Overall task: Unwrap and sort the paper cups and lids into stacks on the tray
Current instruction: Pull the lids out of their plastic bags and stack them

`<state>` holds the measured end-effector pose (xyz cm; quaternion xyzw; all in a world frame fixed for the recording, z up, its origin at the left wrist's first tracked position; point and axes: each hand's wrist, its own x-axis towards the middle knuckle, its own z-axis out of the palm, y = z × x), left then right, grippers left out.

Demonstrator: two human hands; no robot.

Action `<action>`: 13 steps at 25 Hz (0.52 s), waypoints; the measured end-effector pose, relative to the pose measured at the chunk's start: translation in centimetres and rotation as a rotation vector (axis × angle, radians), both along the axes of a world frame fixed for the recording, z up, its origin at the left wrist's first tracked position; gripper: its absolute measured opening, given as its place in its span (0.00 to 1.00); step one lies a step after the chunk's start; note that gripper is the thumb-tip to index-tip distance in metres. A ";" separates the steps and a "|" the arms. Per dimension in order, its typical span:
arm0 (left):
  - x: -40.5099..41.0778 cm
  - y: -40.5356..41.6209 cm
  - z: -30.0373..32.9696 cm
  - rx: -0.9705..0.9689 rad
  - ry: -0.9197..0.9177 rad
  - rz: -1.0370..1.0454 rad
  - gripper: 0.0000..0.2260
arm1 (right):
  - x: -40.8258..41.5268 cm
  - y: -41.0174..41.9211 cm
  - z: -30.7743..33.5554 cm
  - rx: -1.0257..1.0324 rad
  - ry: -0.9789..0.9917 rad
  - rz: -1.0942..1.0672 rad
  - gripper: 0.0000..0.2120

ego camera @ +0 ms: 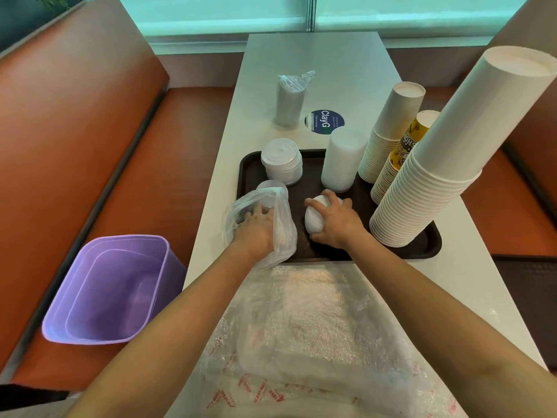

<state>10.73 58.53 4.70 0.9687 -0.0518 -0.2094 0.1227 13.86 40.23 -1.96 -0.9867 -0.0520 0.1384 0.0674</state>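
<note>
We see the right hand curled around a short stack of white lids lying on its side on the brown tray, fingers over the top, thumb low at the near end. Lids look light, thin plastic, a bit slippery and prone to fanning apart, so we'd say clamp both ends of the stack rather than the middle.

The left hand is inside or against a clear plastic wrapper at the tray's left edge; the film is soft, crinkly, near weightless. Whether its fingers pinch the film or just push into it we cannot tell, the wrapper blurs them. A pale lid stack pokes out just beyond that hand.

Sorted already on the tray: a low lid stack far left, a taller lid stack just beyond the right hand, and paper cup stacks along the right side, tall and tippy. A still-wrapped sleeve stands on the table beyond the tray, well apart from both hands. A purple bin sits on the seat to the left.
</note>
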 end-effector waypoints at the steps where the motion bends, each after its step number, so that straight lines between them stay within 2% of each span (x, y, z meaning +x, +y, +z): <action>1: 0.3 0.0 -0.1 -0.017 -0.021 0.003 0.26 | -0.1 0.0 -0.1 0.001 -0.009 -0.003 0.37; 5: 1.3 0.6 -1.2 -0.040 -0.008 0.026 0.26 | -0.6 -0.1 0.0 -0.039 -0.010 0.024 0.36; 9: 1.6 0.6 -0.6 -0.109 -0.023 0.055 0.23 | -0.6 -0.2 0.2 -0.004 -0.010 0.033 0.30; 13: 2.0 0.9 -0.5 -0.239 -0.019 0.100 0.22 | -0.8 -0.2 0.1 0.111 -0.042 -0.016 0.34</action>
